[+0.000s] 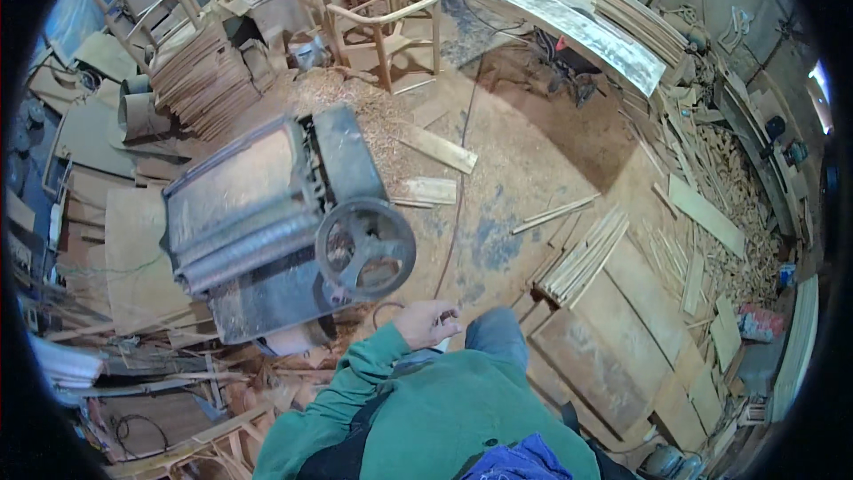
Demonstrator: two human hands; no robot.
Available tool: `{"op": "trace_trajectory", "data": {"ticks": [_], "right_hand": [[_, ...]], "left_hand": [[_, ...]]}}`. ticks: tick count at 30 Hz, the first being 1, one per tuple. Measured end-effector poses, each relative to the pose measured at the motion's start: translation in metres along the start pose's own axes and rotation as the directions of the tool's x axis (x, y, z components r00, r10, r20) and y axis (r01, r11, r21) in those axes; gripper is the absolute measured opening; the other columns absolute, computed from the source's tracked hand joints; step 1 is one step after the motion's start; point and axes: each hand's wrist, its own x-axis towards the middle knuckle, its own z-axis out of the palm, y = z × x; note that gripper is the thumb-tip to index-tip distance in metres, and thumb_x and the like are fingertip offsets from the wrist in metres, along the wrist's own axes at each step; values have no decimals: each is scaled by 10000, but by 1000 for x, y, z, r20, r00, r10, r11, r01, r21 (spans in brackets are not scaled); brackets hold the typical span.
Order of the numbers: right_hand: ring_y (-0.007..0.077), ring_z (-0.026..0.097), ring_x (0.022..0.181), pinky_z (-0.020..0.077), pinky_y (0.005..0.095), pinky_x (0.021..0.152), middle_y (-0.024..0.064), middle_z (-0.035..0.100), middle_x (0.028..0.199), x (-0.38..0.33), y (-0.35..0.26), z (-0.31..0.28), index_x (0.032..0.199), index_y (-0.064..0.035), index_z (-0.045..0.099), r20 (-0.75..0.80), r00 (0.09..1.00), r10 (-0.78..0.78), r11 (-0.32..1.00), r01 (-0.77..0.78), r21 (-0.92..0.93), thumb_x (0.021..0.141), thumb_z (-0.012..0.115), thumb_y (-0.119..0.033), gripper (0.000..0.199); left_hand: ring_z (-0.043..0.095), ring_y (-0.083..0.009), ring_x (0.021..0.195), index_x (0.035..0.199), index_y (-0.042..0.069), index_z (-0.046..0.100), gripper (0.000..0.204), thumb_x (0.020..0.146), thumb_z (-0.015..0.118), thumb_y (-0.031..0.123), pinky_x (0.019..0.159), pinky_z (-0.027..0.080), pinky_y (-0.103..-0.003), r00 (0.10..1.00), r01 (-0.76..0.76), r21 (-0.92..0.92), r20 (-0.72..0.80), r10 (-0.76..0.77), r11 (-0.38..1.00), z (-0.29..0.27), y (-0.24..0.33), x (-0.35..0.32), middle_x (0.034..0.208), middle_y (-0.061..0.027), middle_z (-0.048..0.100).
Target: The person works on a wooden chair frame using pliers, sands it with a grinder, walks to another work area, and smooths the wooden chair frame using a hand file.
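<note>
My left hand (426,324) is in front of my body, its fingers loosely curled with a gap between thumb and fingertips, and nothing shows in it. My right hand is out of sight. Just ahead of my left hand, apart from it, is the spoked handwheel (367,251) of a large planer-like woodworking machine (355,156). A ribbed metal roller (258,249) runs along the machine's near side. My knee (496,335), in blue-grey trousers, shows right beside the hand.
Thin wood strips (586,258) lie on stacked panels (595,356) to my right. Loose boards (435,147) and a dark cable (462,169) lie on the dusty floor. Wooden chair frames (382,13) stand far ahead, a white-topped table (586,22) at far right, offcuts (746,187) along the right wall.
</note>
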Motion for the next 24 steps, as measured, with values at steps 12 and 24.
{"op": "trace_trajectory", "data": {"ticks": [12,24], "right_hand": [[349,595,626,465,462,610,155,660,749,150,-289,-117,807,-72,627,56,997,-45,964,58,-260,856,480,-374,340],[109,549,625,436,250,556,-5,619,735,210,-917,-127,865,-111,661,-55,763,-645,756,646,102,926,573,-399,307]], "left_hand": [[654,-300,821,1099,22,621,416,838,700,337,740,514,-395,982,138,47,120,-143,989,-96,-18,287,857,-153,653],[642,-335,908,1197,85,597,489,817,702,375,809,504,-435,927,375,128,-80,-367,918,-255,-34,502,944,-129,653]]}}
